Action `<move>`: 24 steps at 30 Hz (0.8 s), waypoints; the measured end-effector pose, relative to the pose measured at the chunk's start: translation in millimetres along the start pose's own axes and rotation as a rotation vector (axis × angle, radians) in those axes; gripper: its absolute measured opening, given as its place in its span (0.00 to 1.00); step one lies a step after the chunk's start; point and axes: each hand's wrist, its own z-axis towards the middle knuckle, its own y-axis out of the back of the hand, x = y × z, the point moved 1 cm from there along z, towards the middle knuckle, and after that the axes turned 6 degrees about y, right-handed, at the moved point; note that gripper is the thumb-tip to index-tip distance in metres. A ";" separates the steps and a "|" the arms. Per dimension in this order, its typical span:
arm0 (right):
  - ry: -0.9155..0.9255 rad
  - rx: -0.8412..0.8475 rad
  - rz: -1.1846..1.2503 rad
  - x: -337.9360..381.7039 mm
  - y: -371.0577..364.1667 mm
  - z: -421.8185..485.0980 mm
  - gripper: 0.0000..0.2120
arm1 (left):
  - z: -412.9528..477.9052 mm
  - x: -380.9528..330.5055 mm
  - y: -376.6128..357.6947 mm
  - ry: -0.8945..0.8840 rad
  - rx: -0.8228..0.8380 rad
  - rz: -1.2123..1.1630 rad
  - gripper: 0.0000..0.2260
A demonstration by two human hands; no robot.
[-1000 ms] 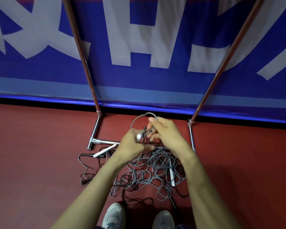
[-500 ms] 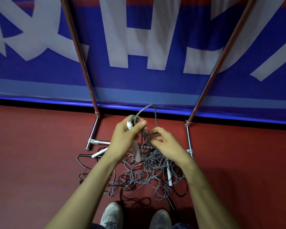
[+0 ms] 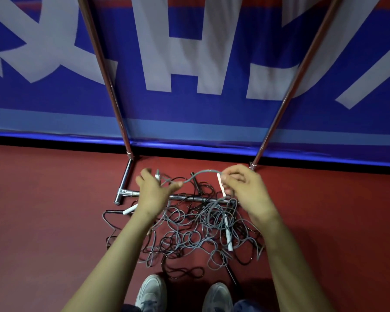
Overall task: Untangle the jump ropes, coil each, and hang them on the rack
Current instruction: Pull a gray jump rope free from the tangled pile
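While hands sat bunched 0.5 s ago: now spread left and right, grey rope (image 3: 204, 172) arching between them.
Handle change: a white handle was in the left hand before; now white handle (image 3: 221, 185) is at the right fingers.
Left hand (image 3: 154, 192): back up, fingers curled, pinching grey rope by a small white end piece, above the rack's near base bar.
Right hand (image 3: 245, 190): fingers bent, pinching white handle, which hangs tilted.
Rope pile (image 3: 189, 239): grey and black ropes tangled on red floor (image 3: 43, 210), between forearms, just far of shoes (image 3: 151, 291).
Loose handle (image 3: 130, 209): white, left of pile.
Rack (image 3: 127, 176): chrome, far side, before blue banner (image 3: 54, 104).
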 end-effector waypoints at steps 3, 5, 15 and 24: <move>-0.097 -0.034 0.399 13.3 -2.5 3.0 0.03 | -2.8 -1.7 -12.2 -0.065 0.075 0.074 0.27; -0.142 -0.027 0.540 16.5 -7.7 6.8 0.03 | -2.9 -4.0 -20.8 -0.054 0.335 -0.014 0.20; -0.192 -0.014 0.797 34.2 -18.8 20.0 0.03 | -4.9 -11.1 -42.4 -0.504 0.067 0.197 0.12; -0.097 0.010 0.494 20.6 -10.5 28.8 0.12 | -6.5 -31.1 -36.4 -0.429 0.204 -0.195 0.05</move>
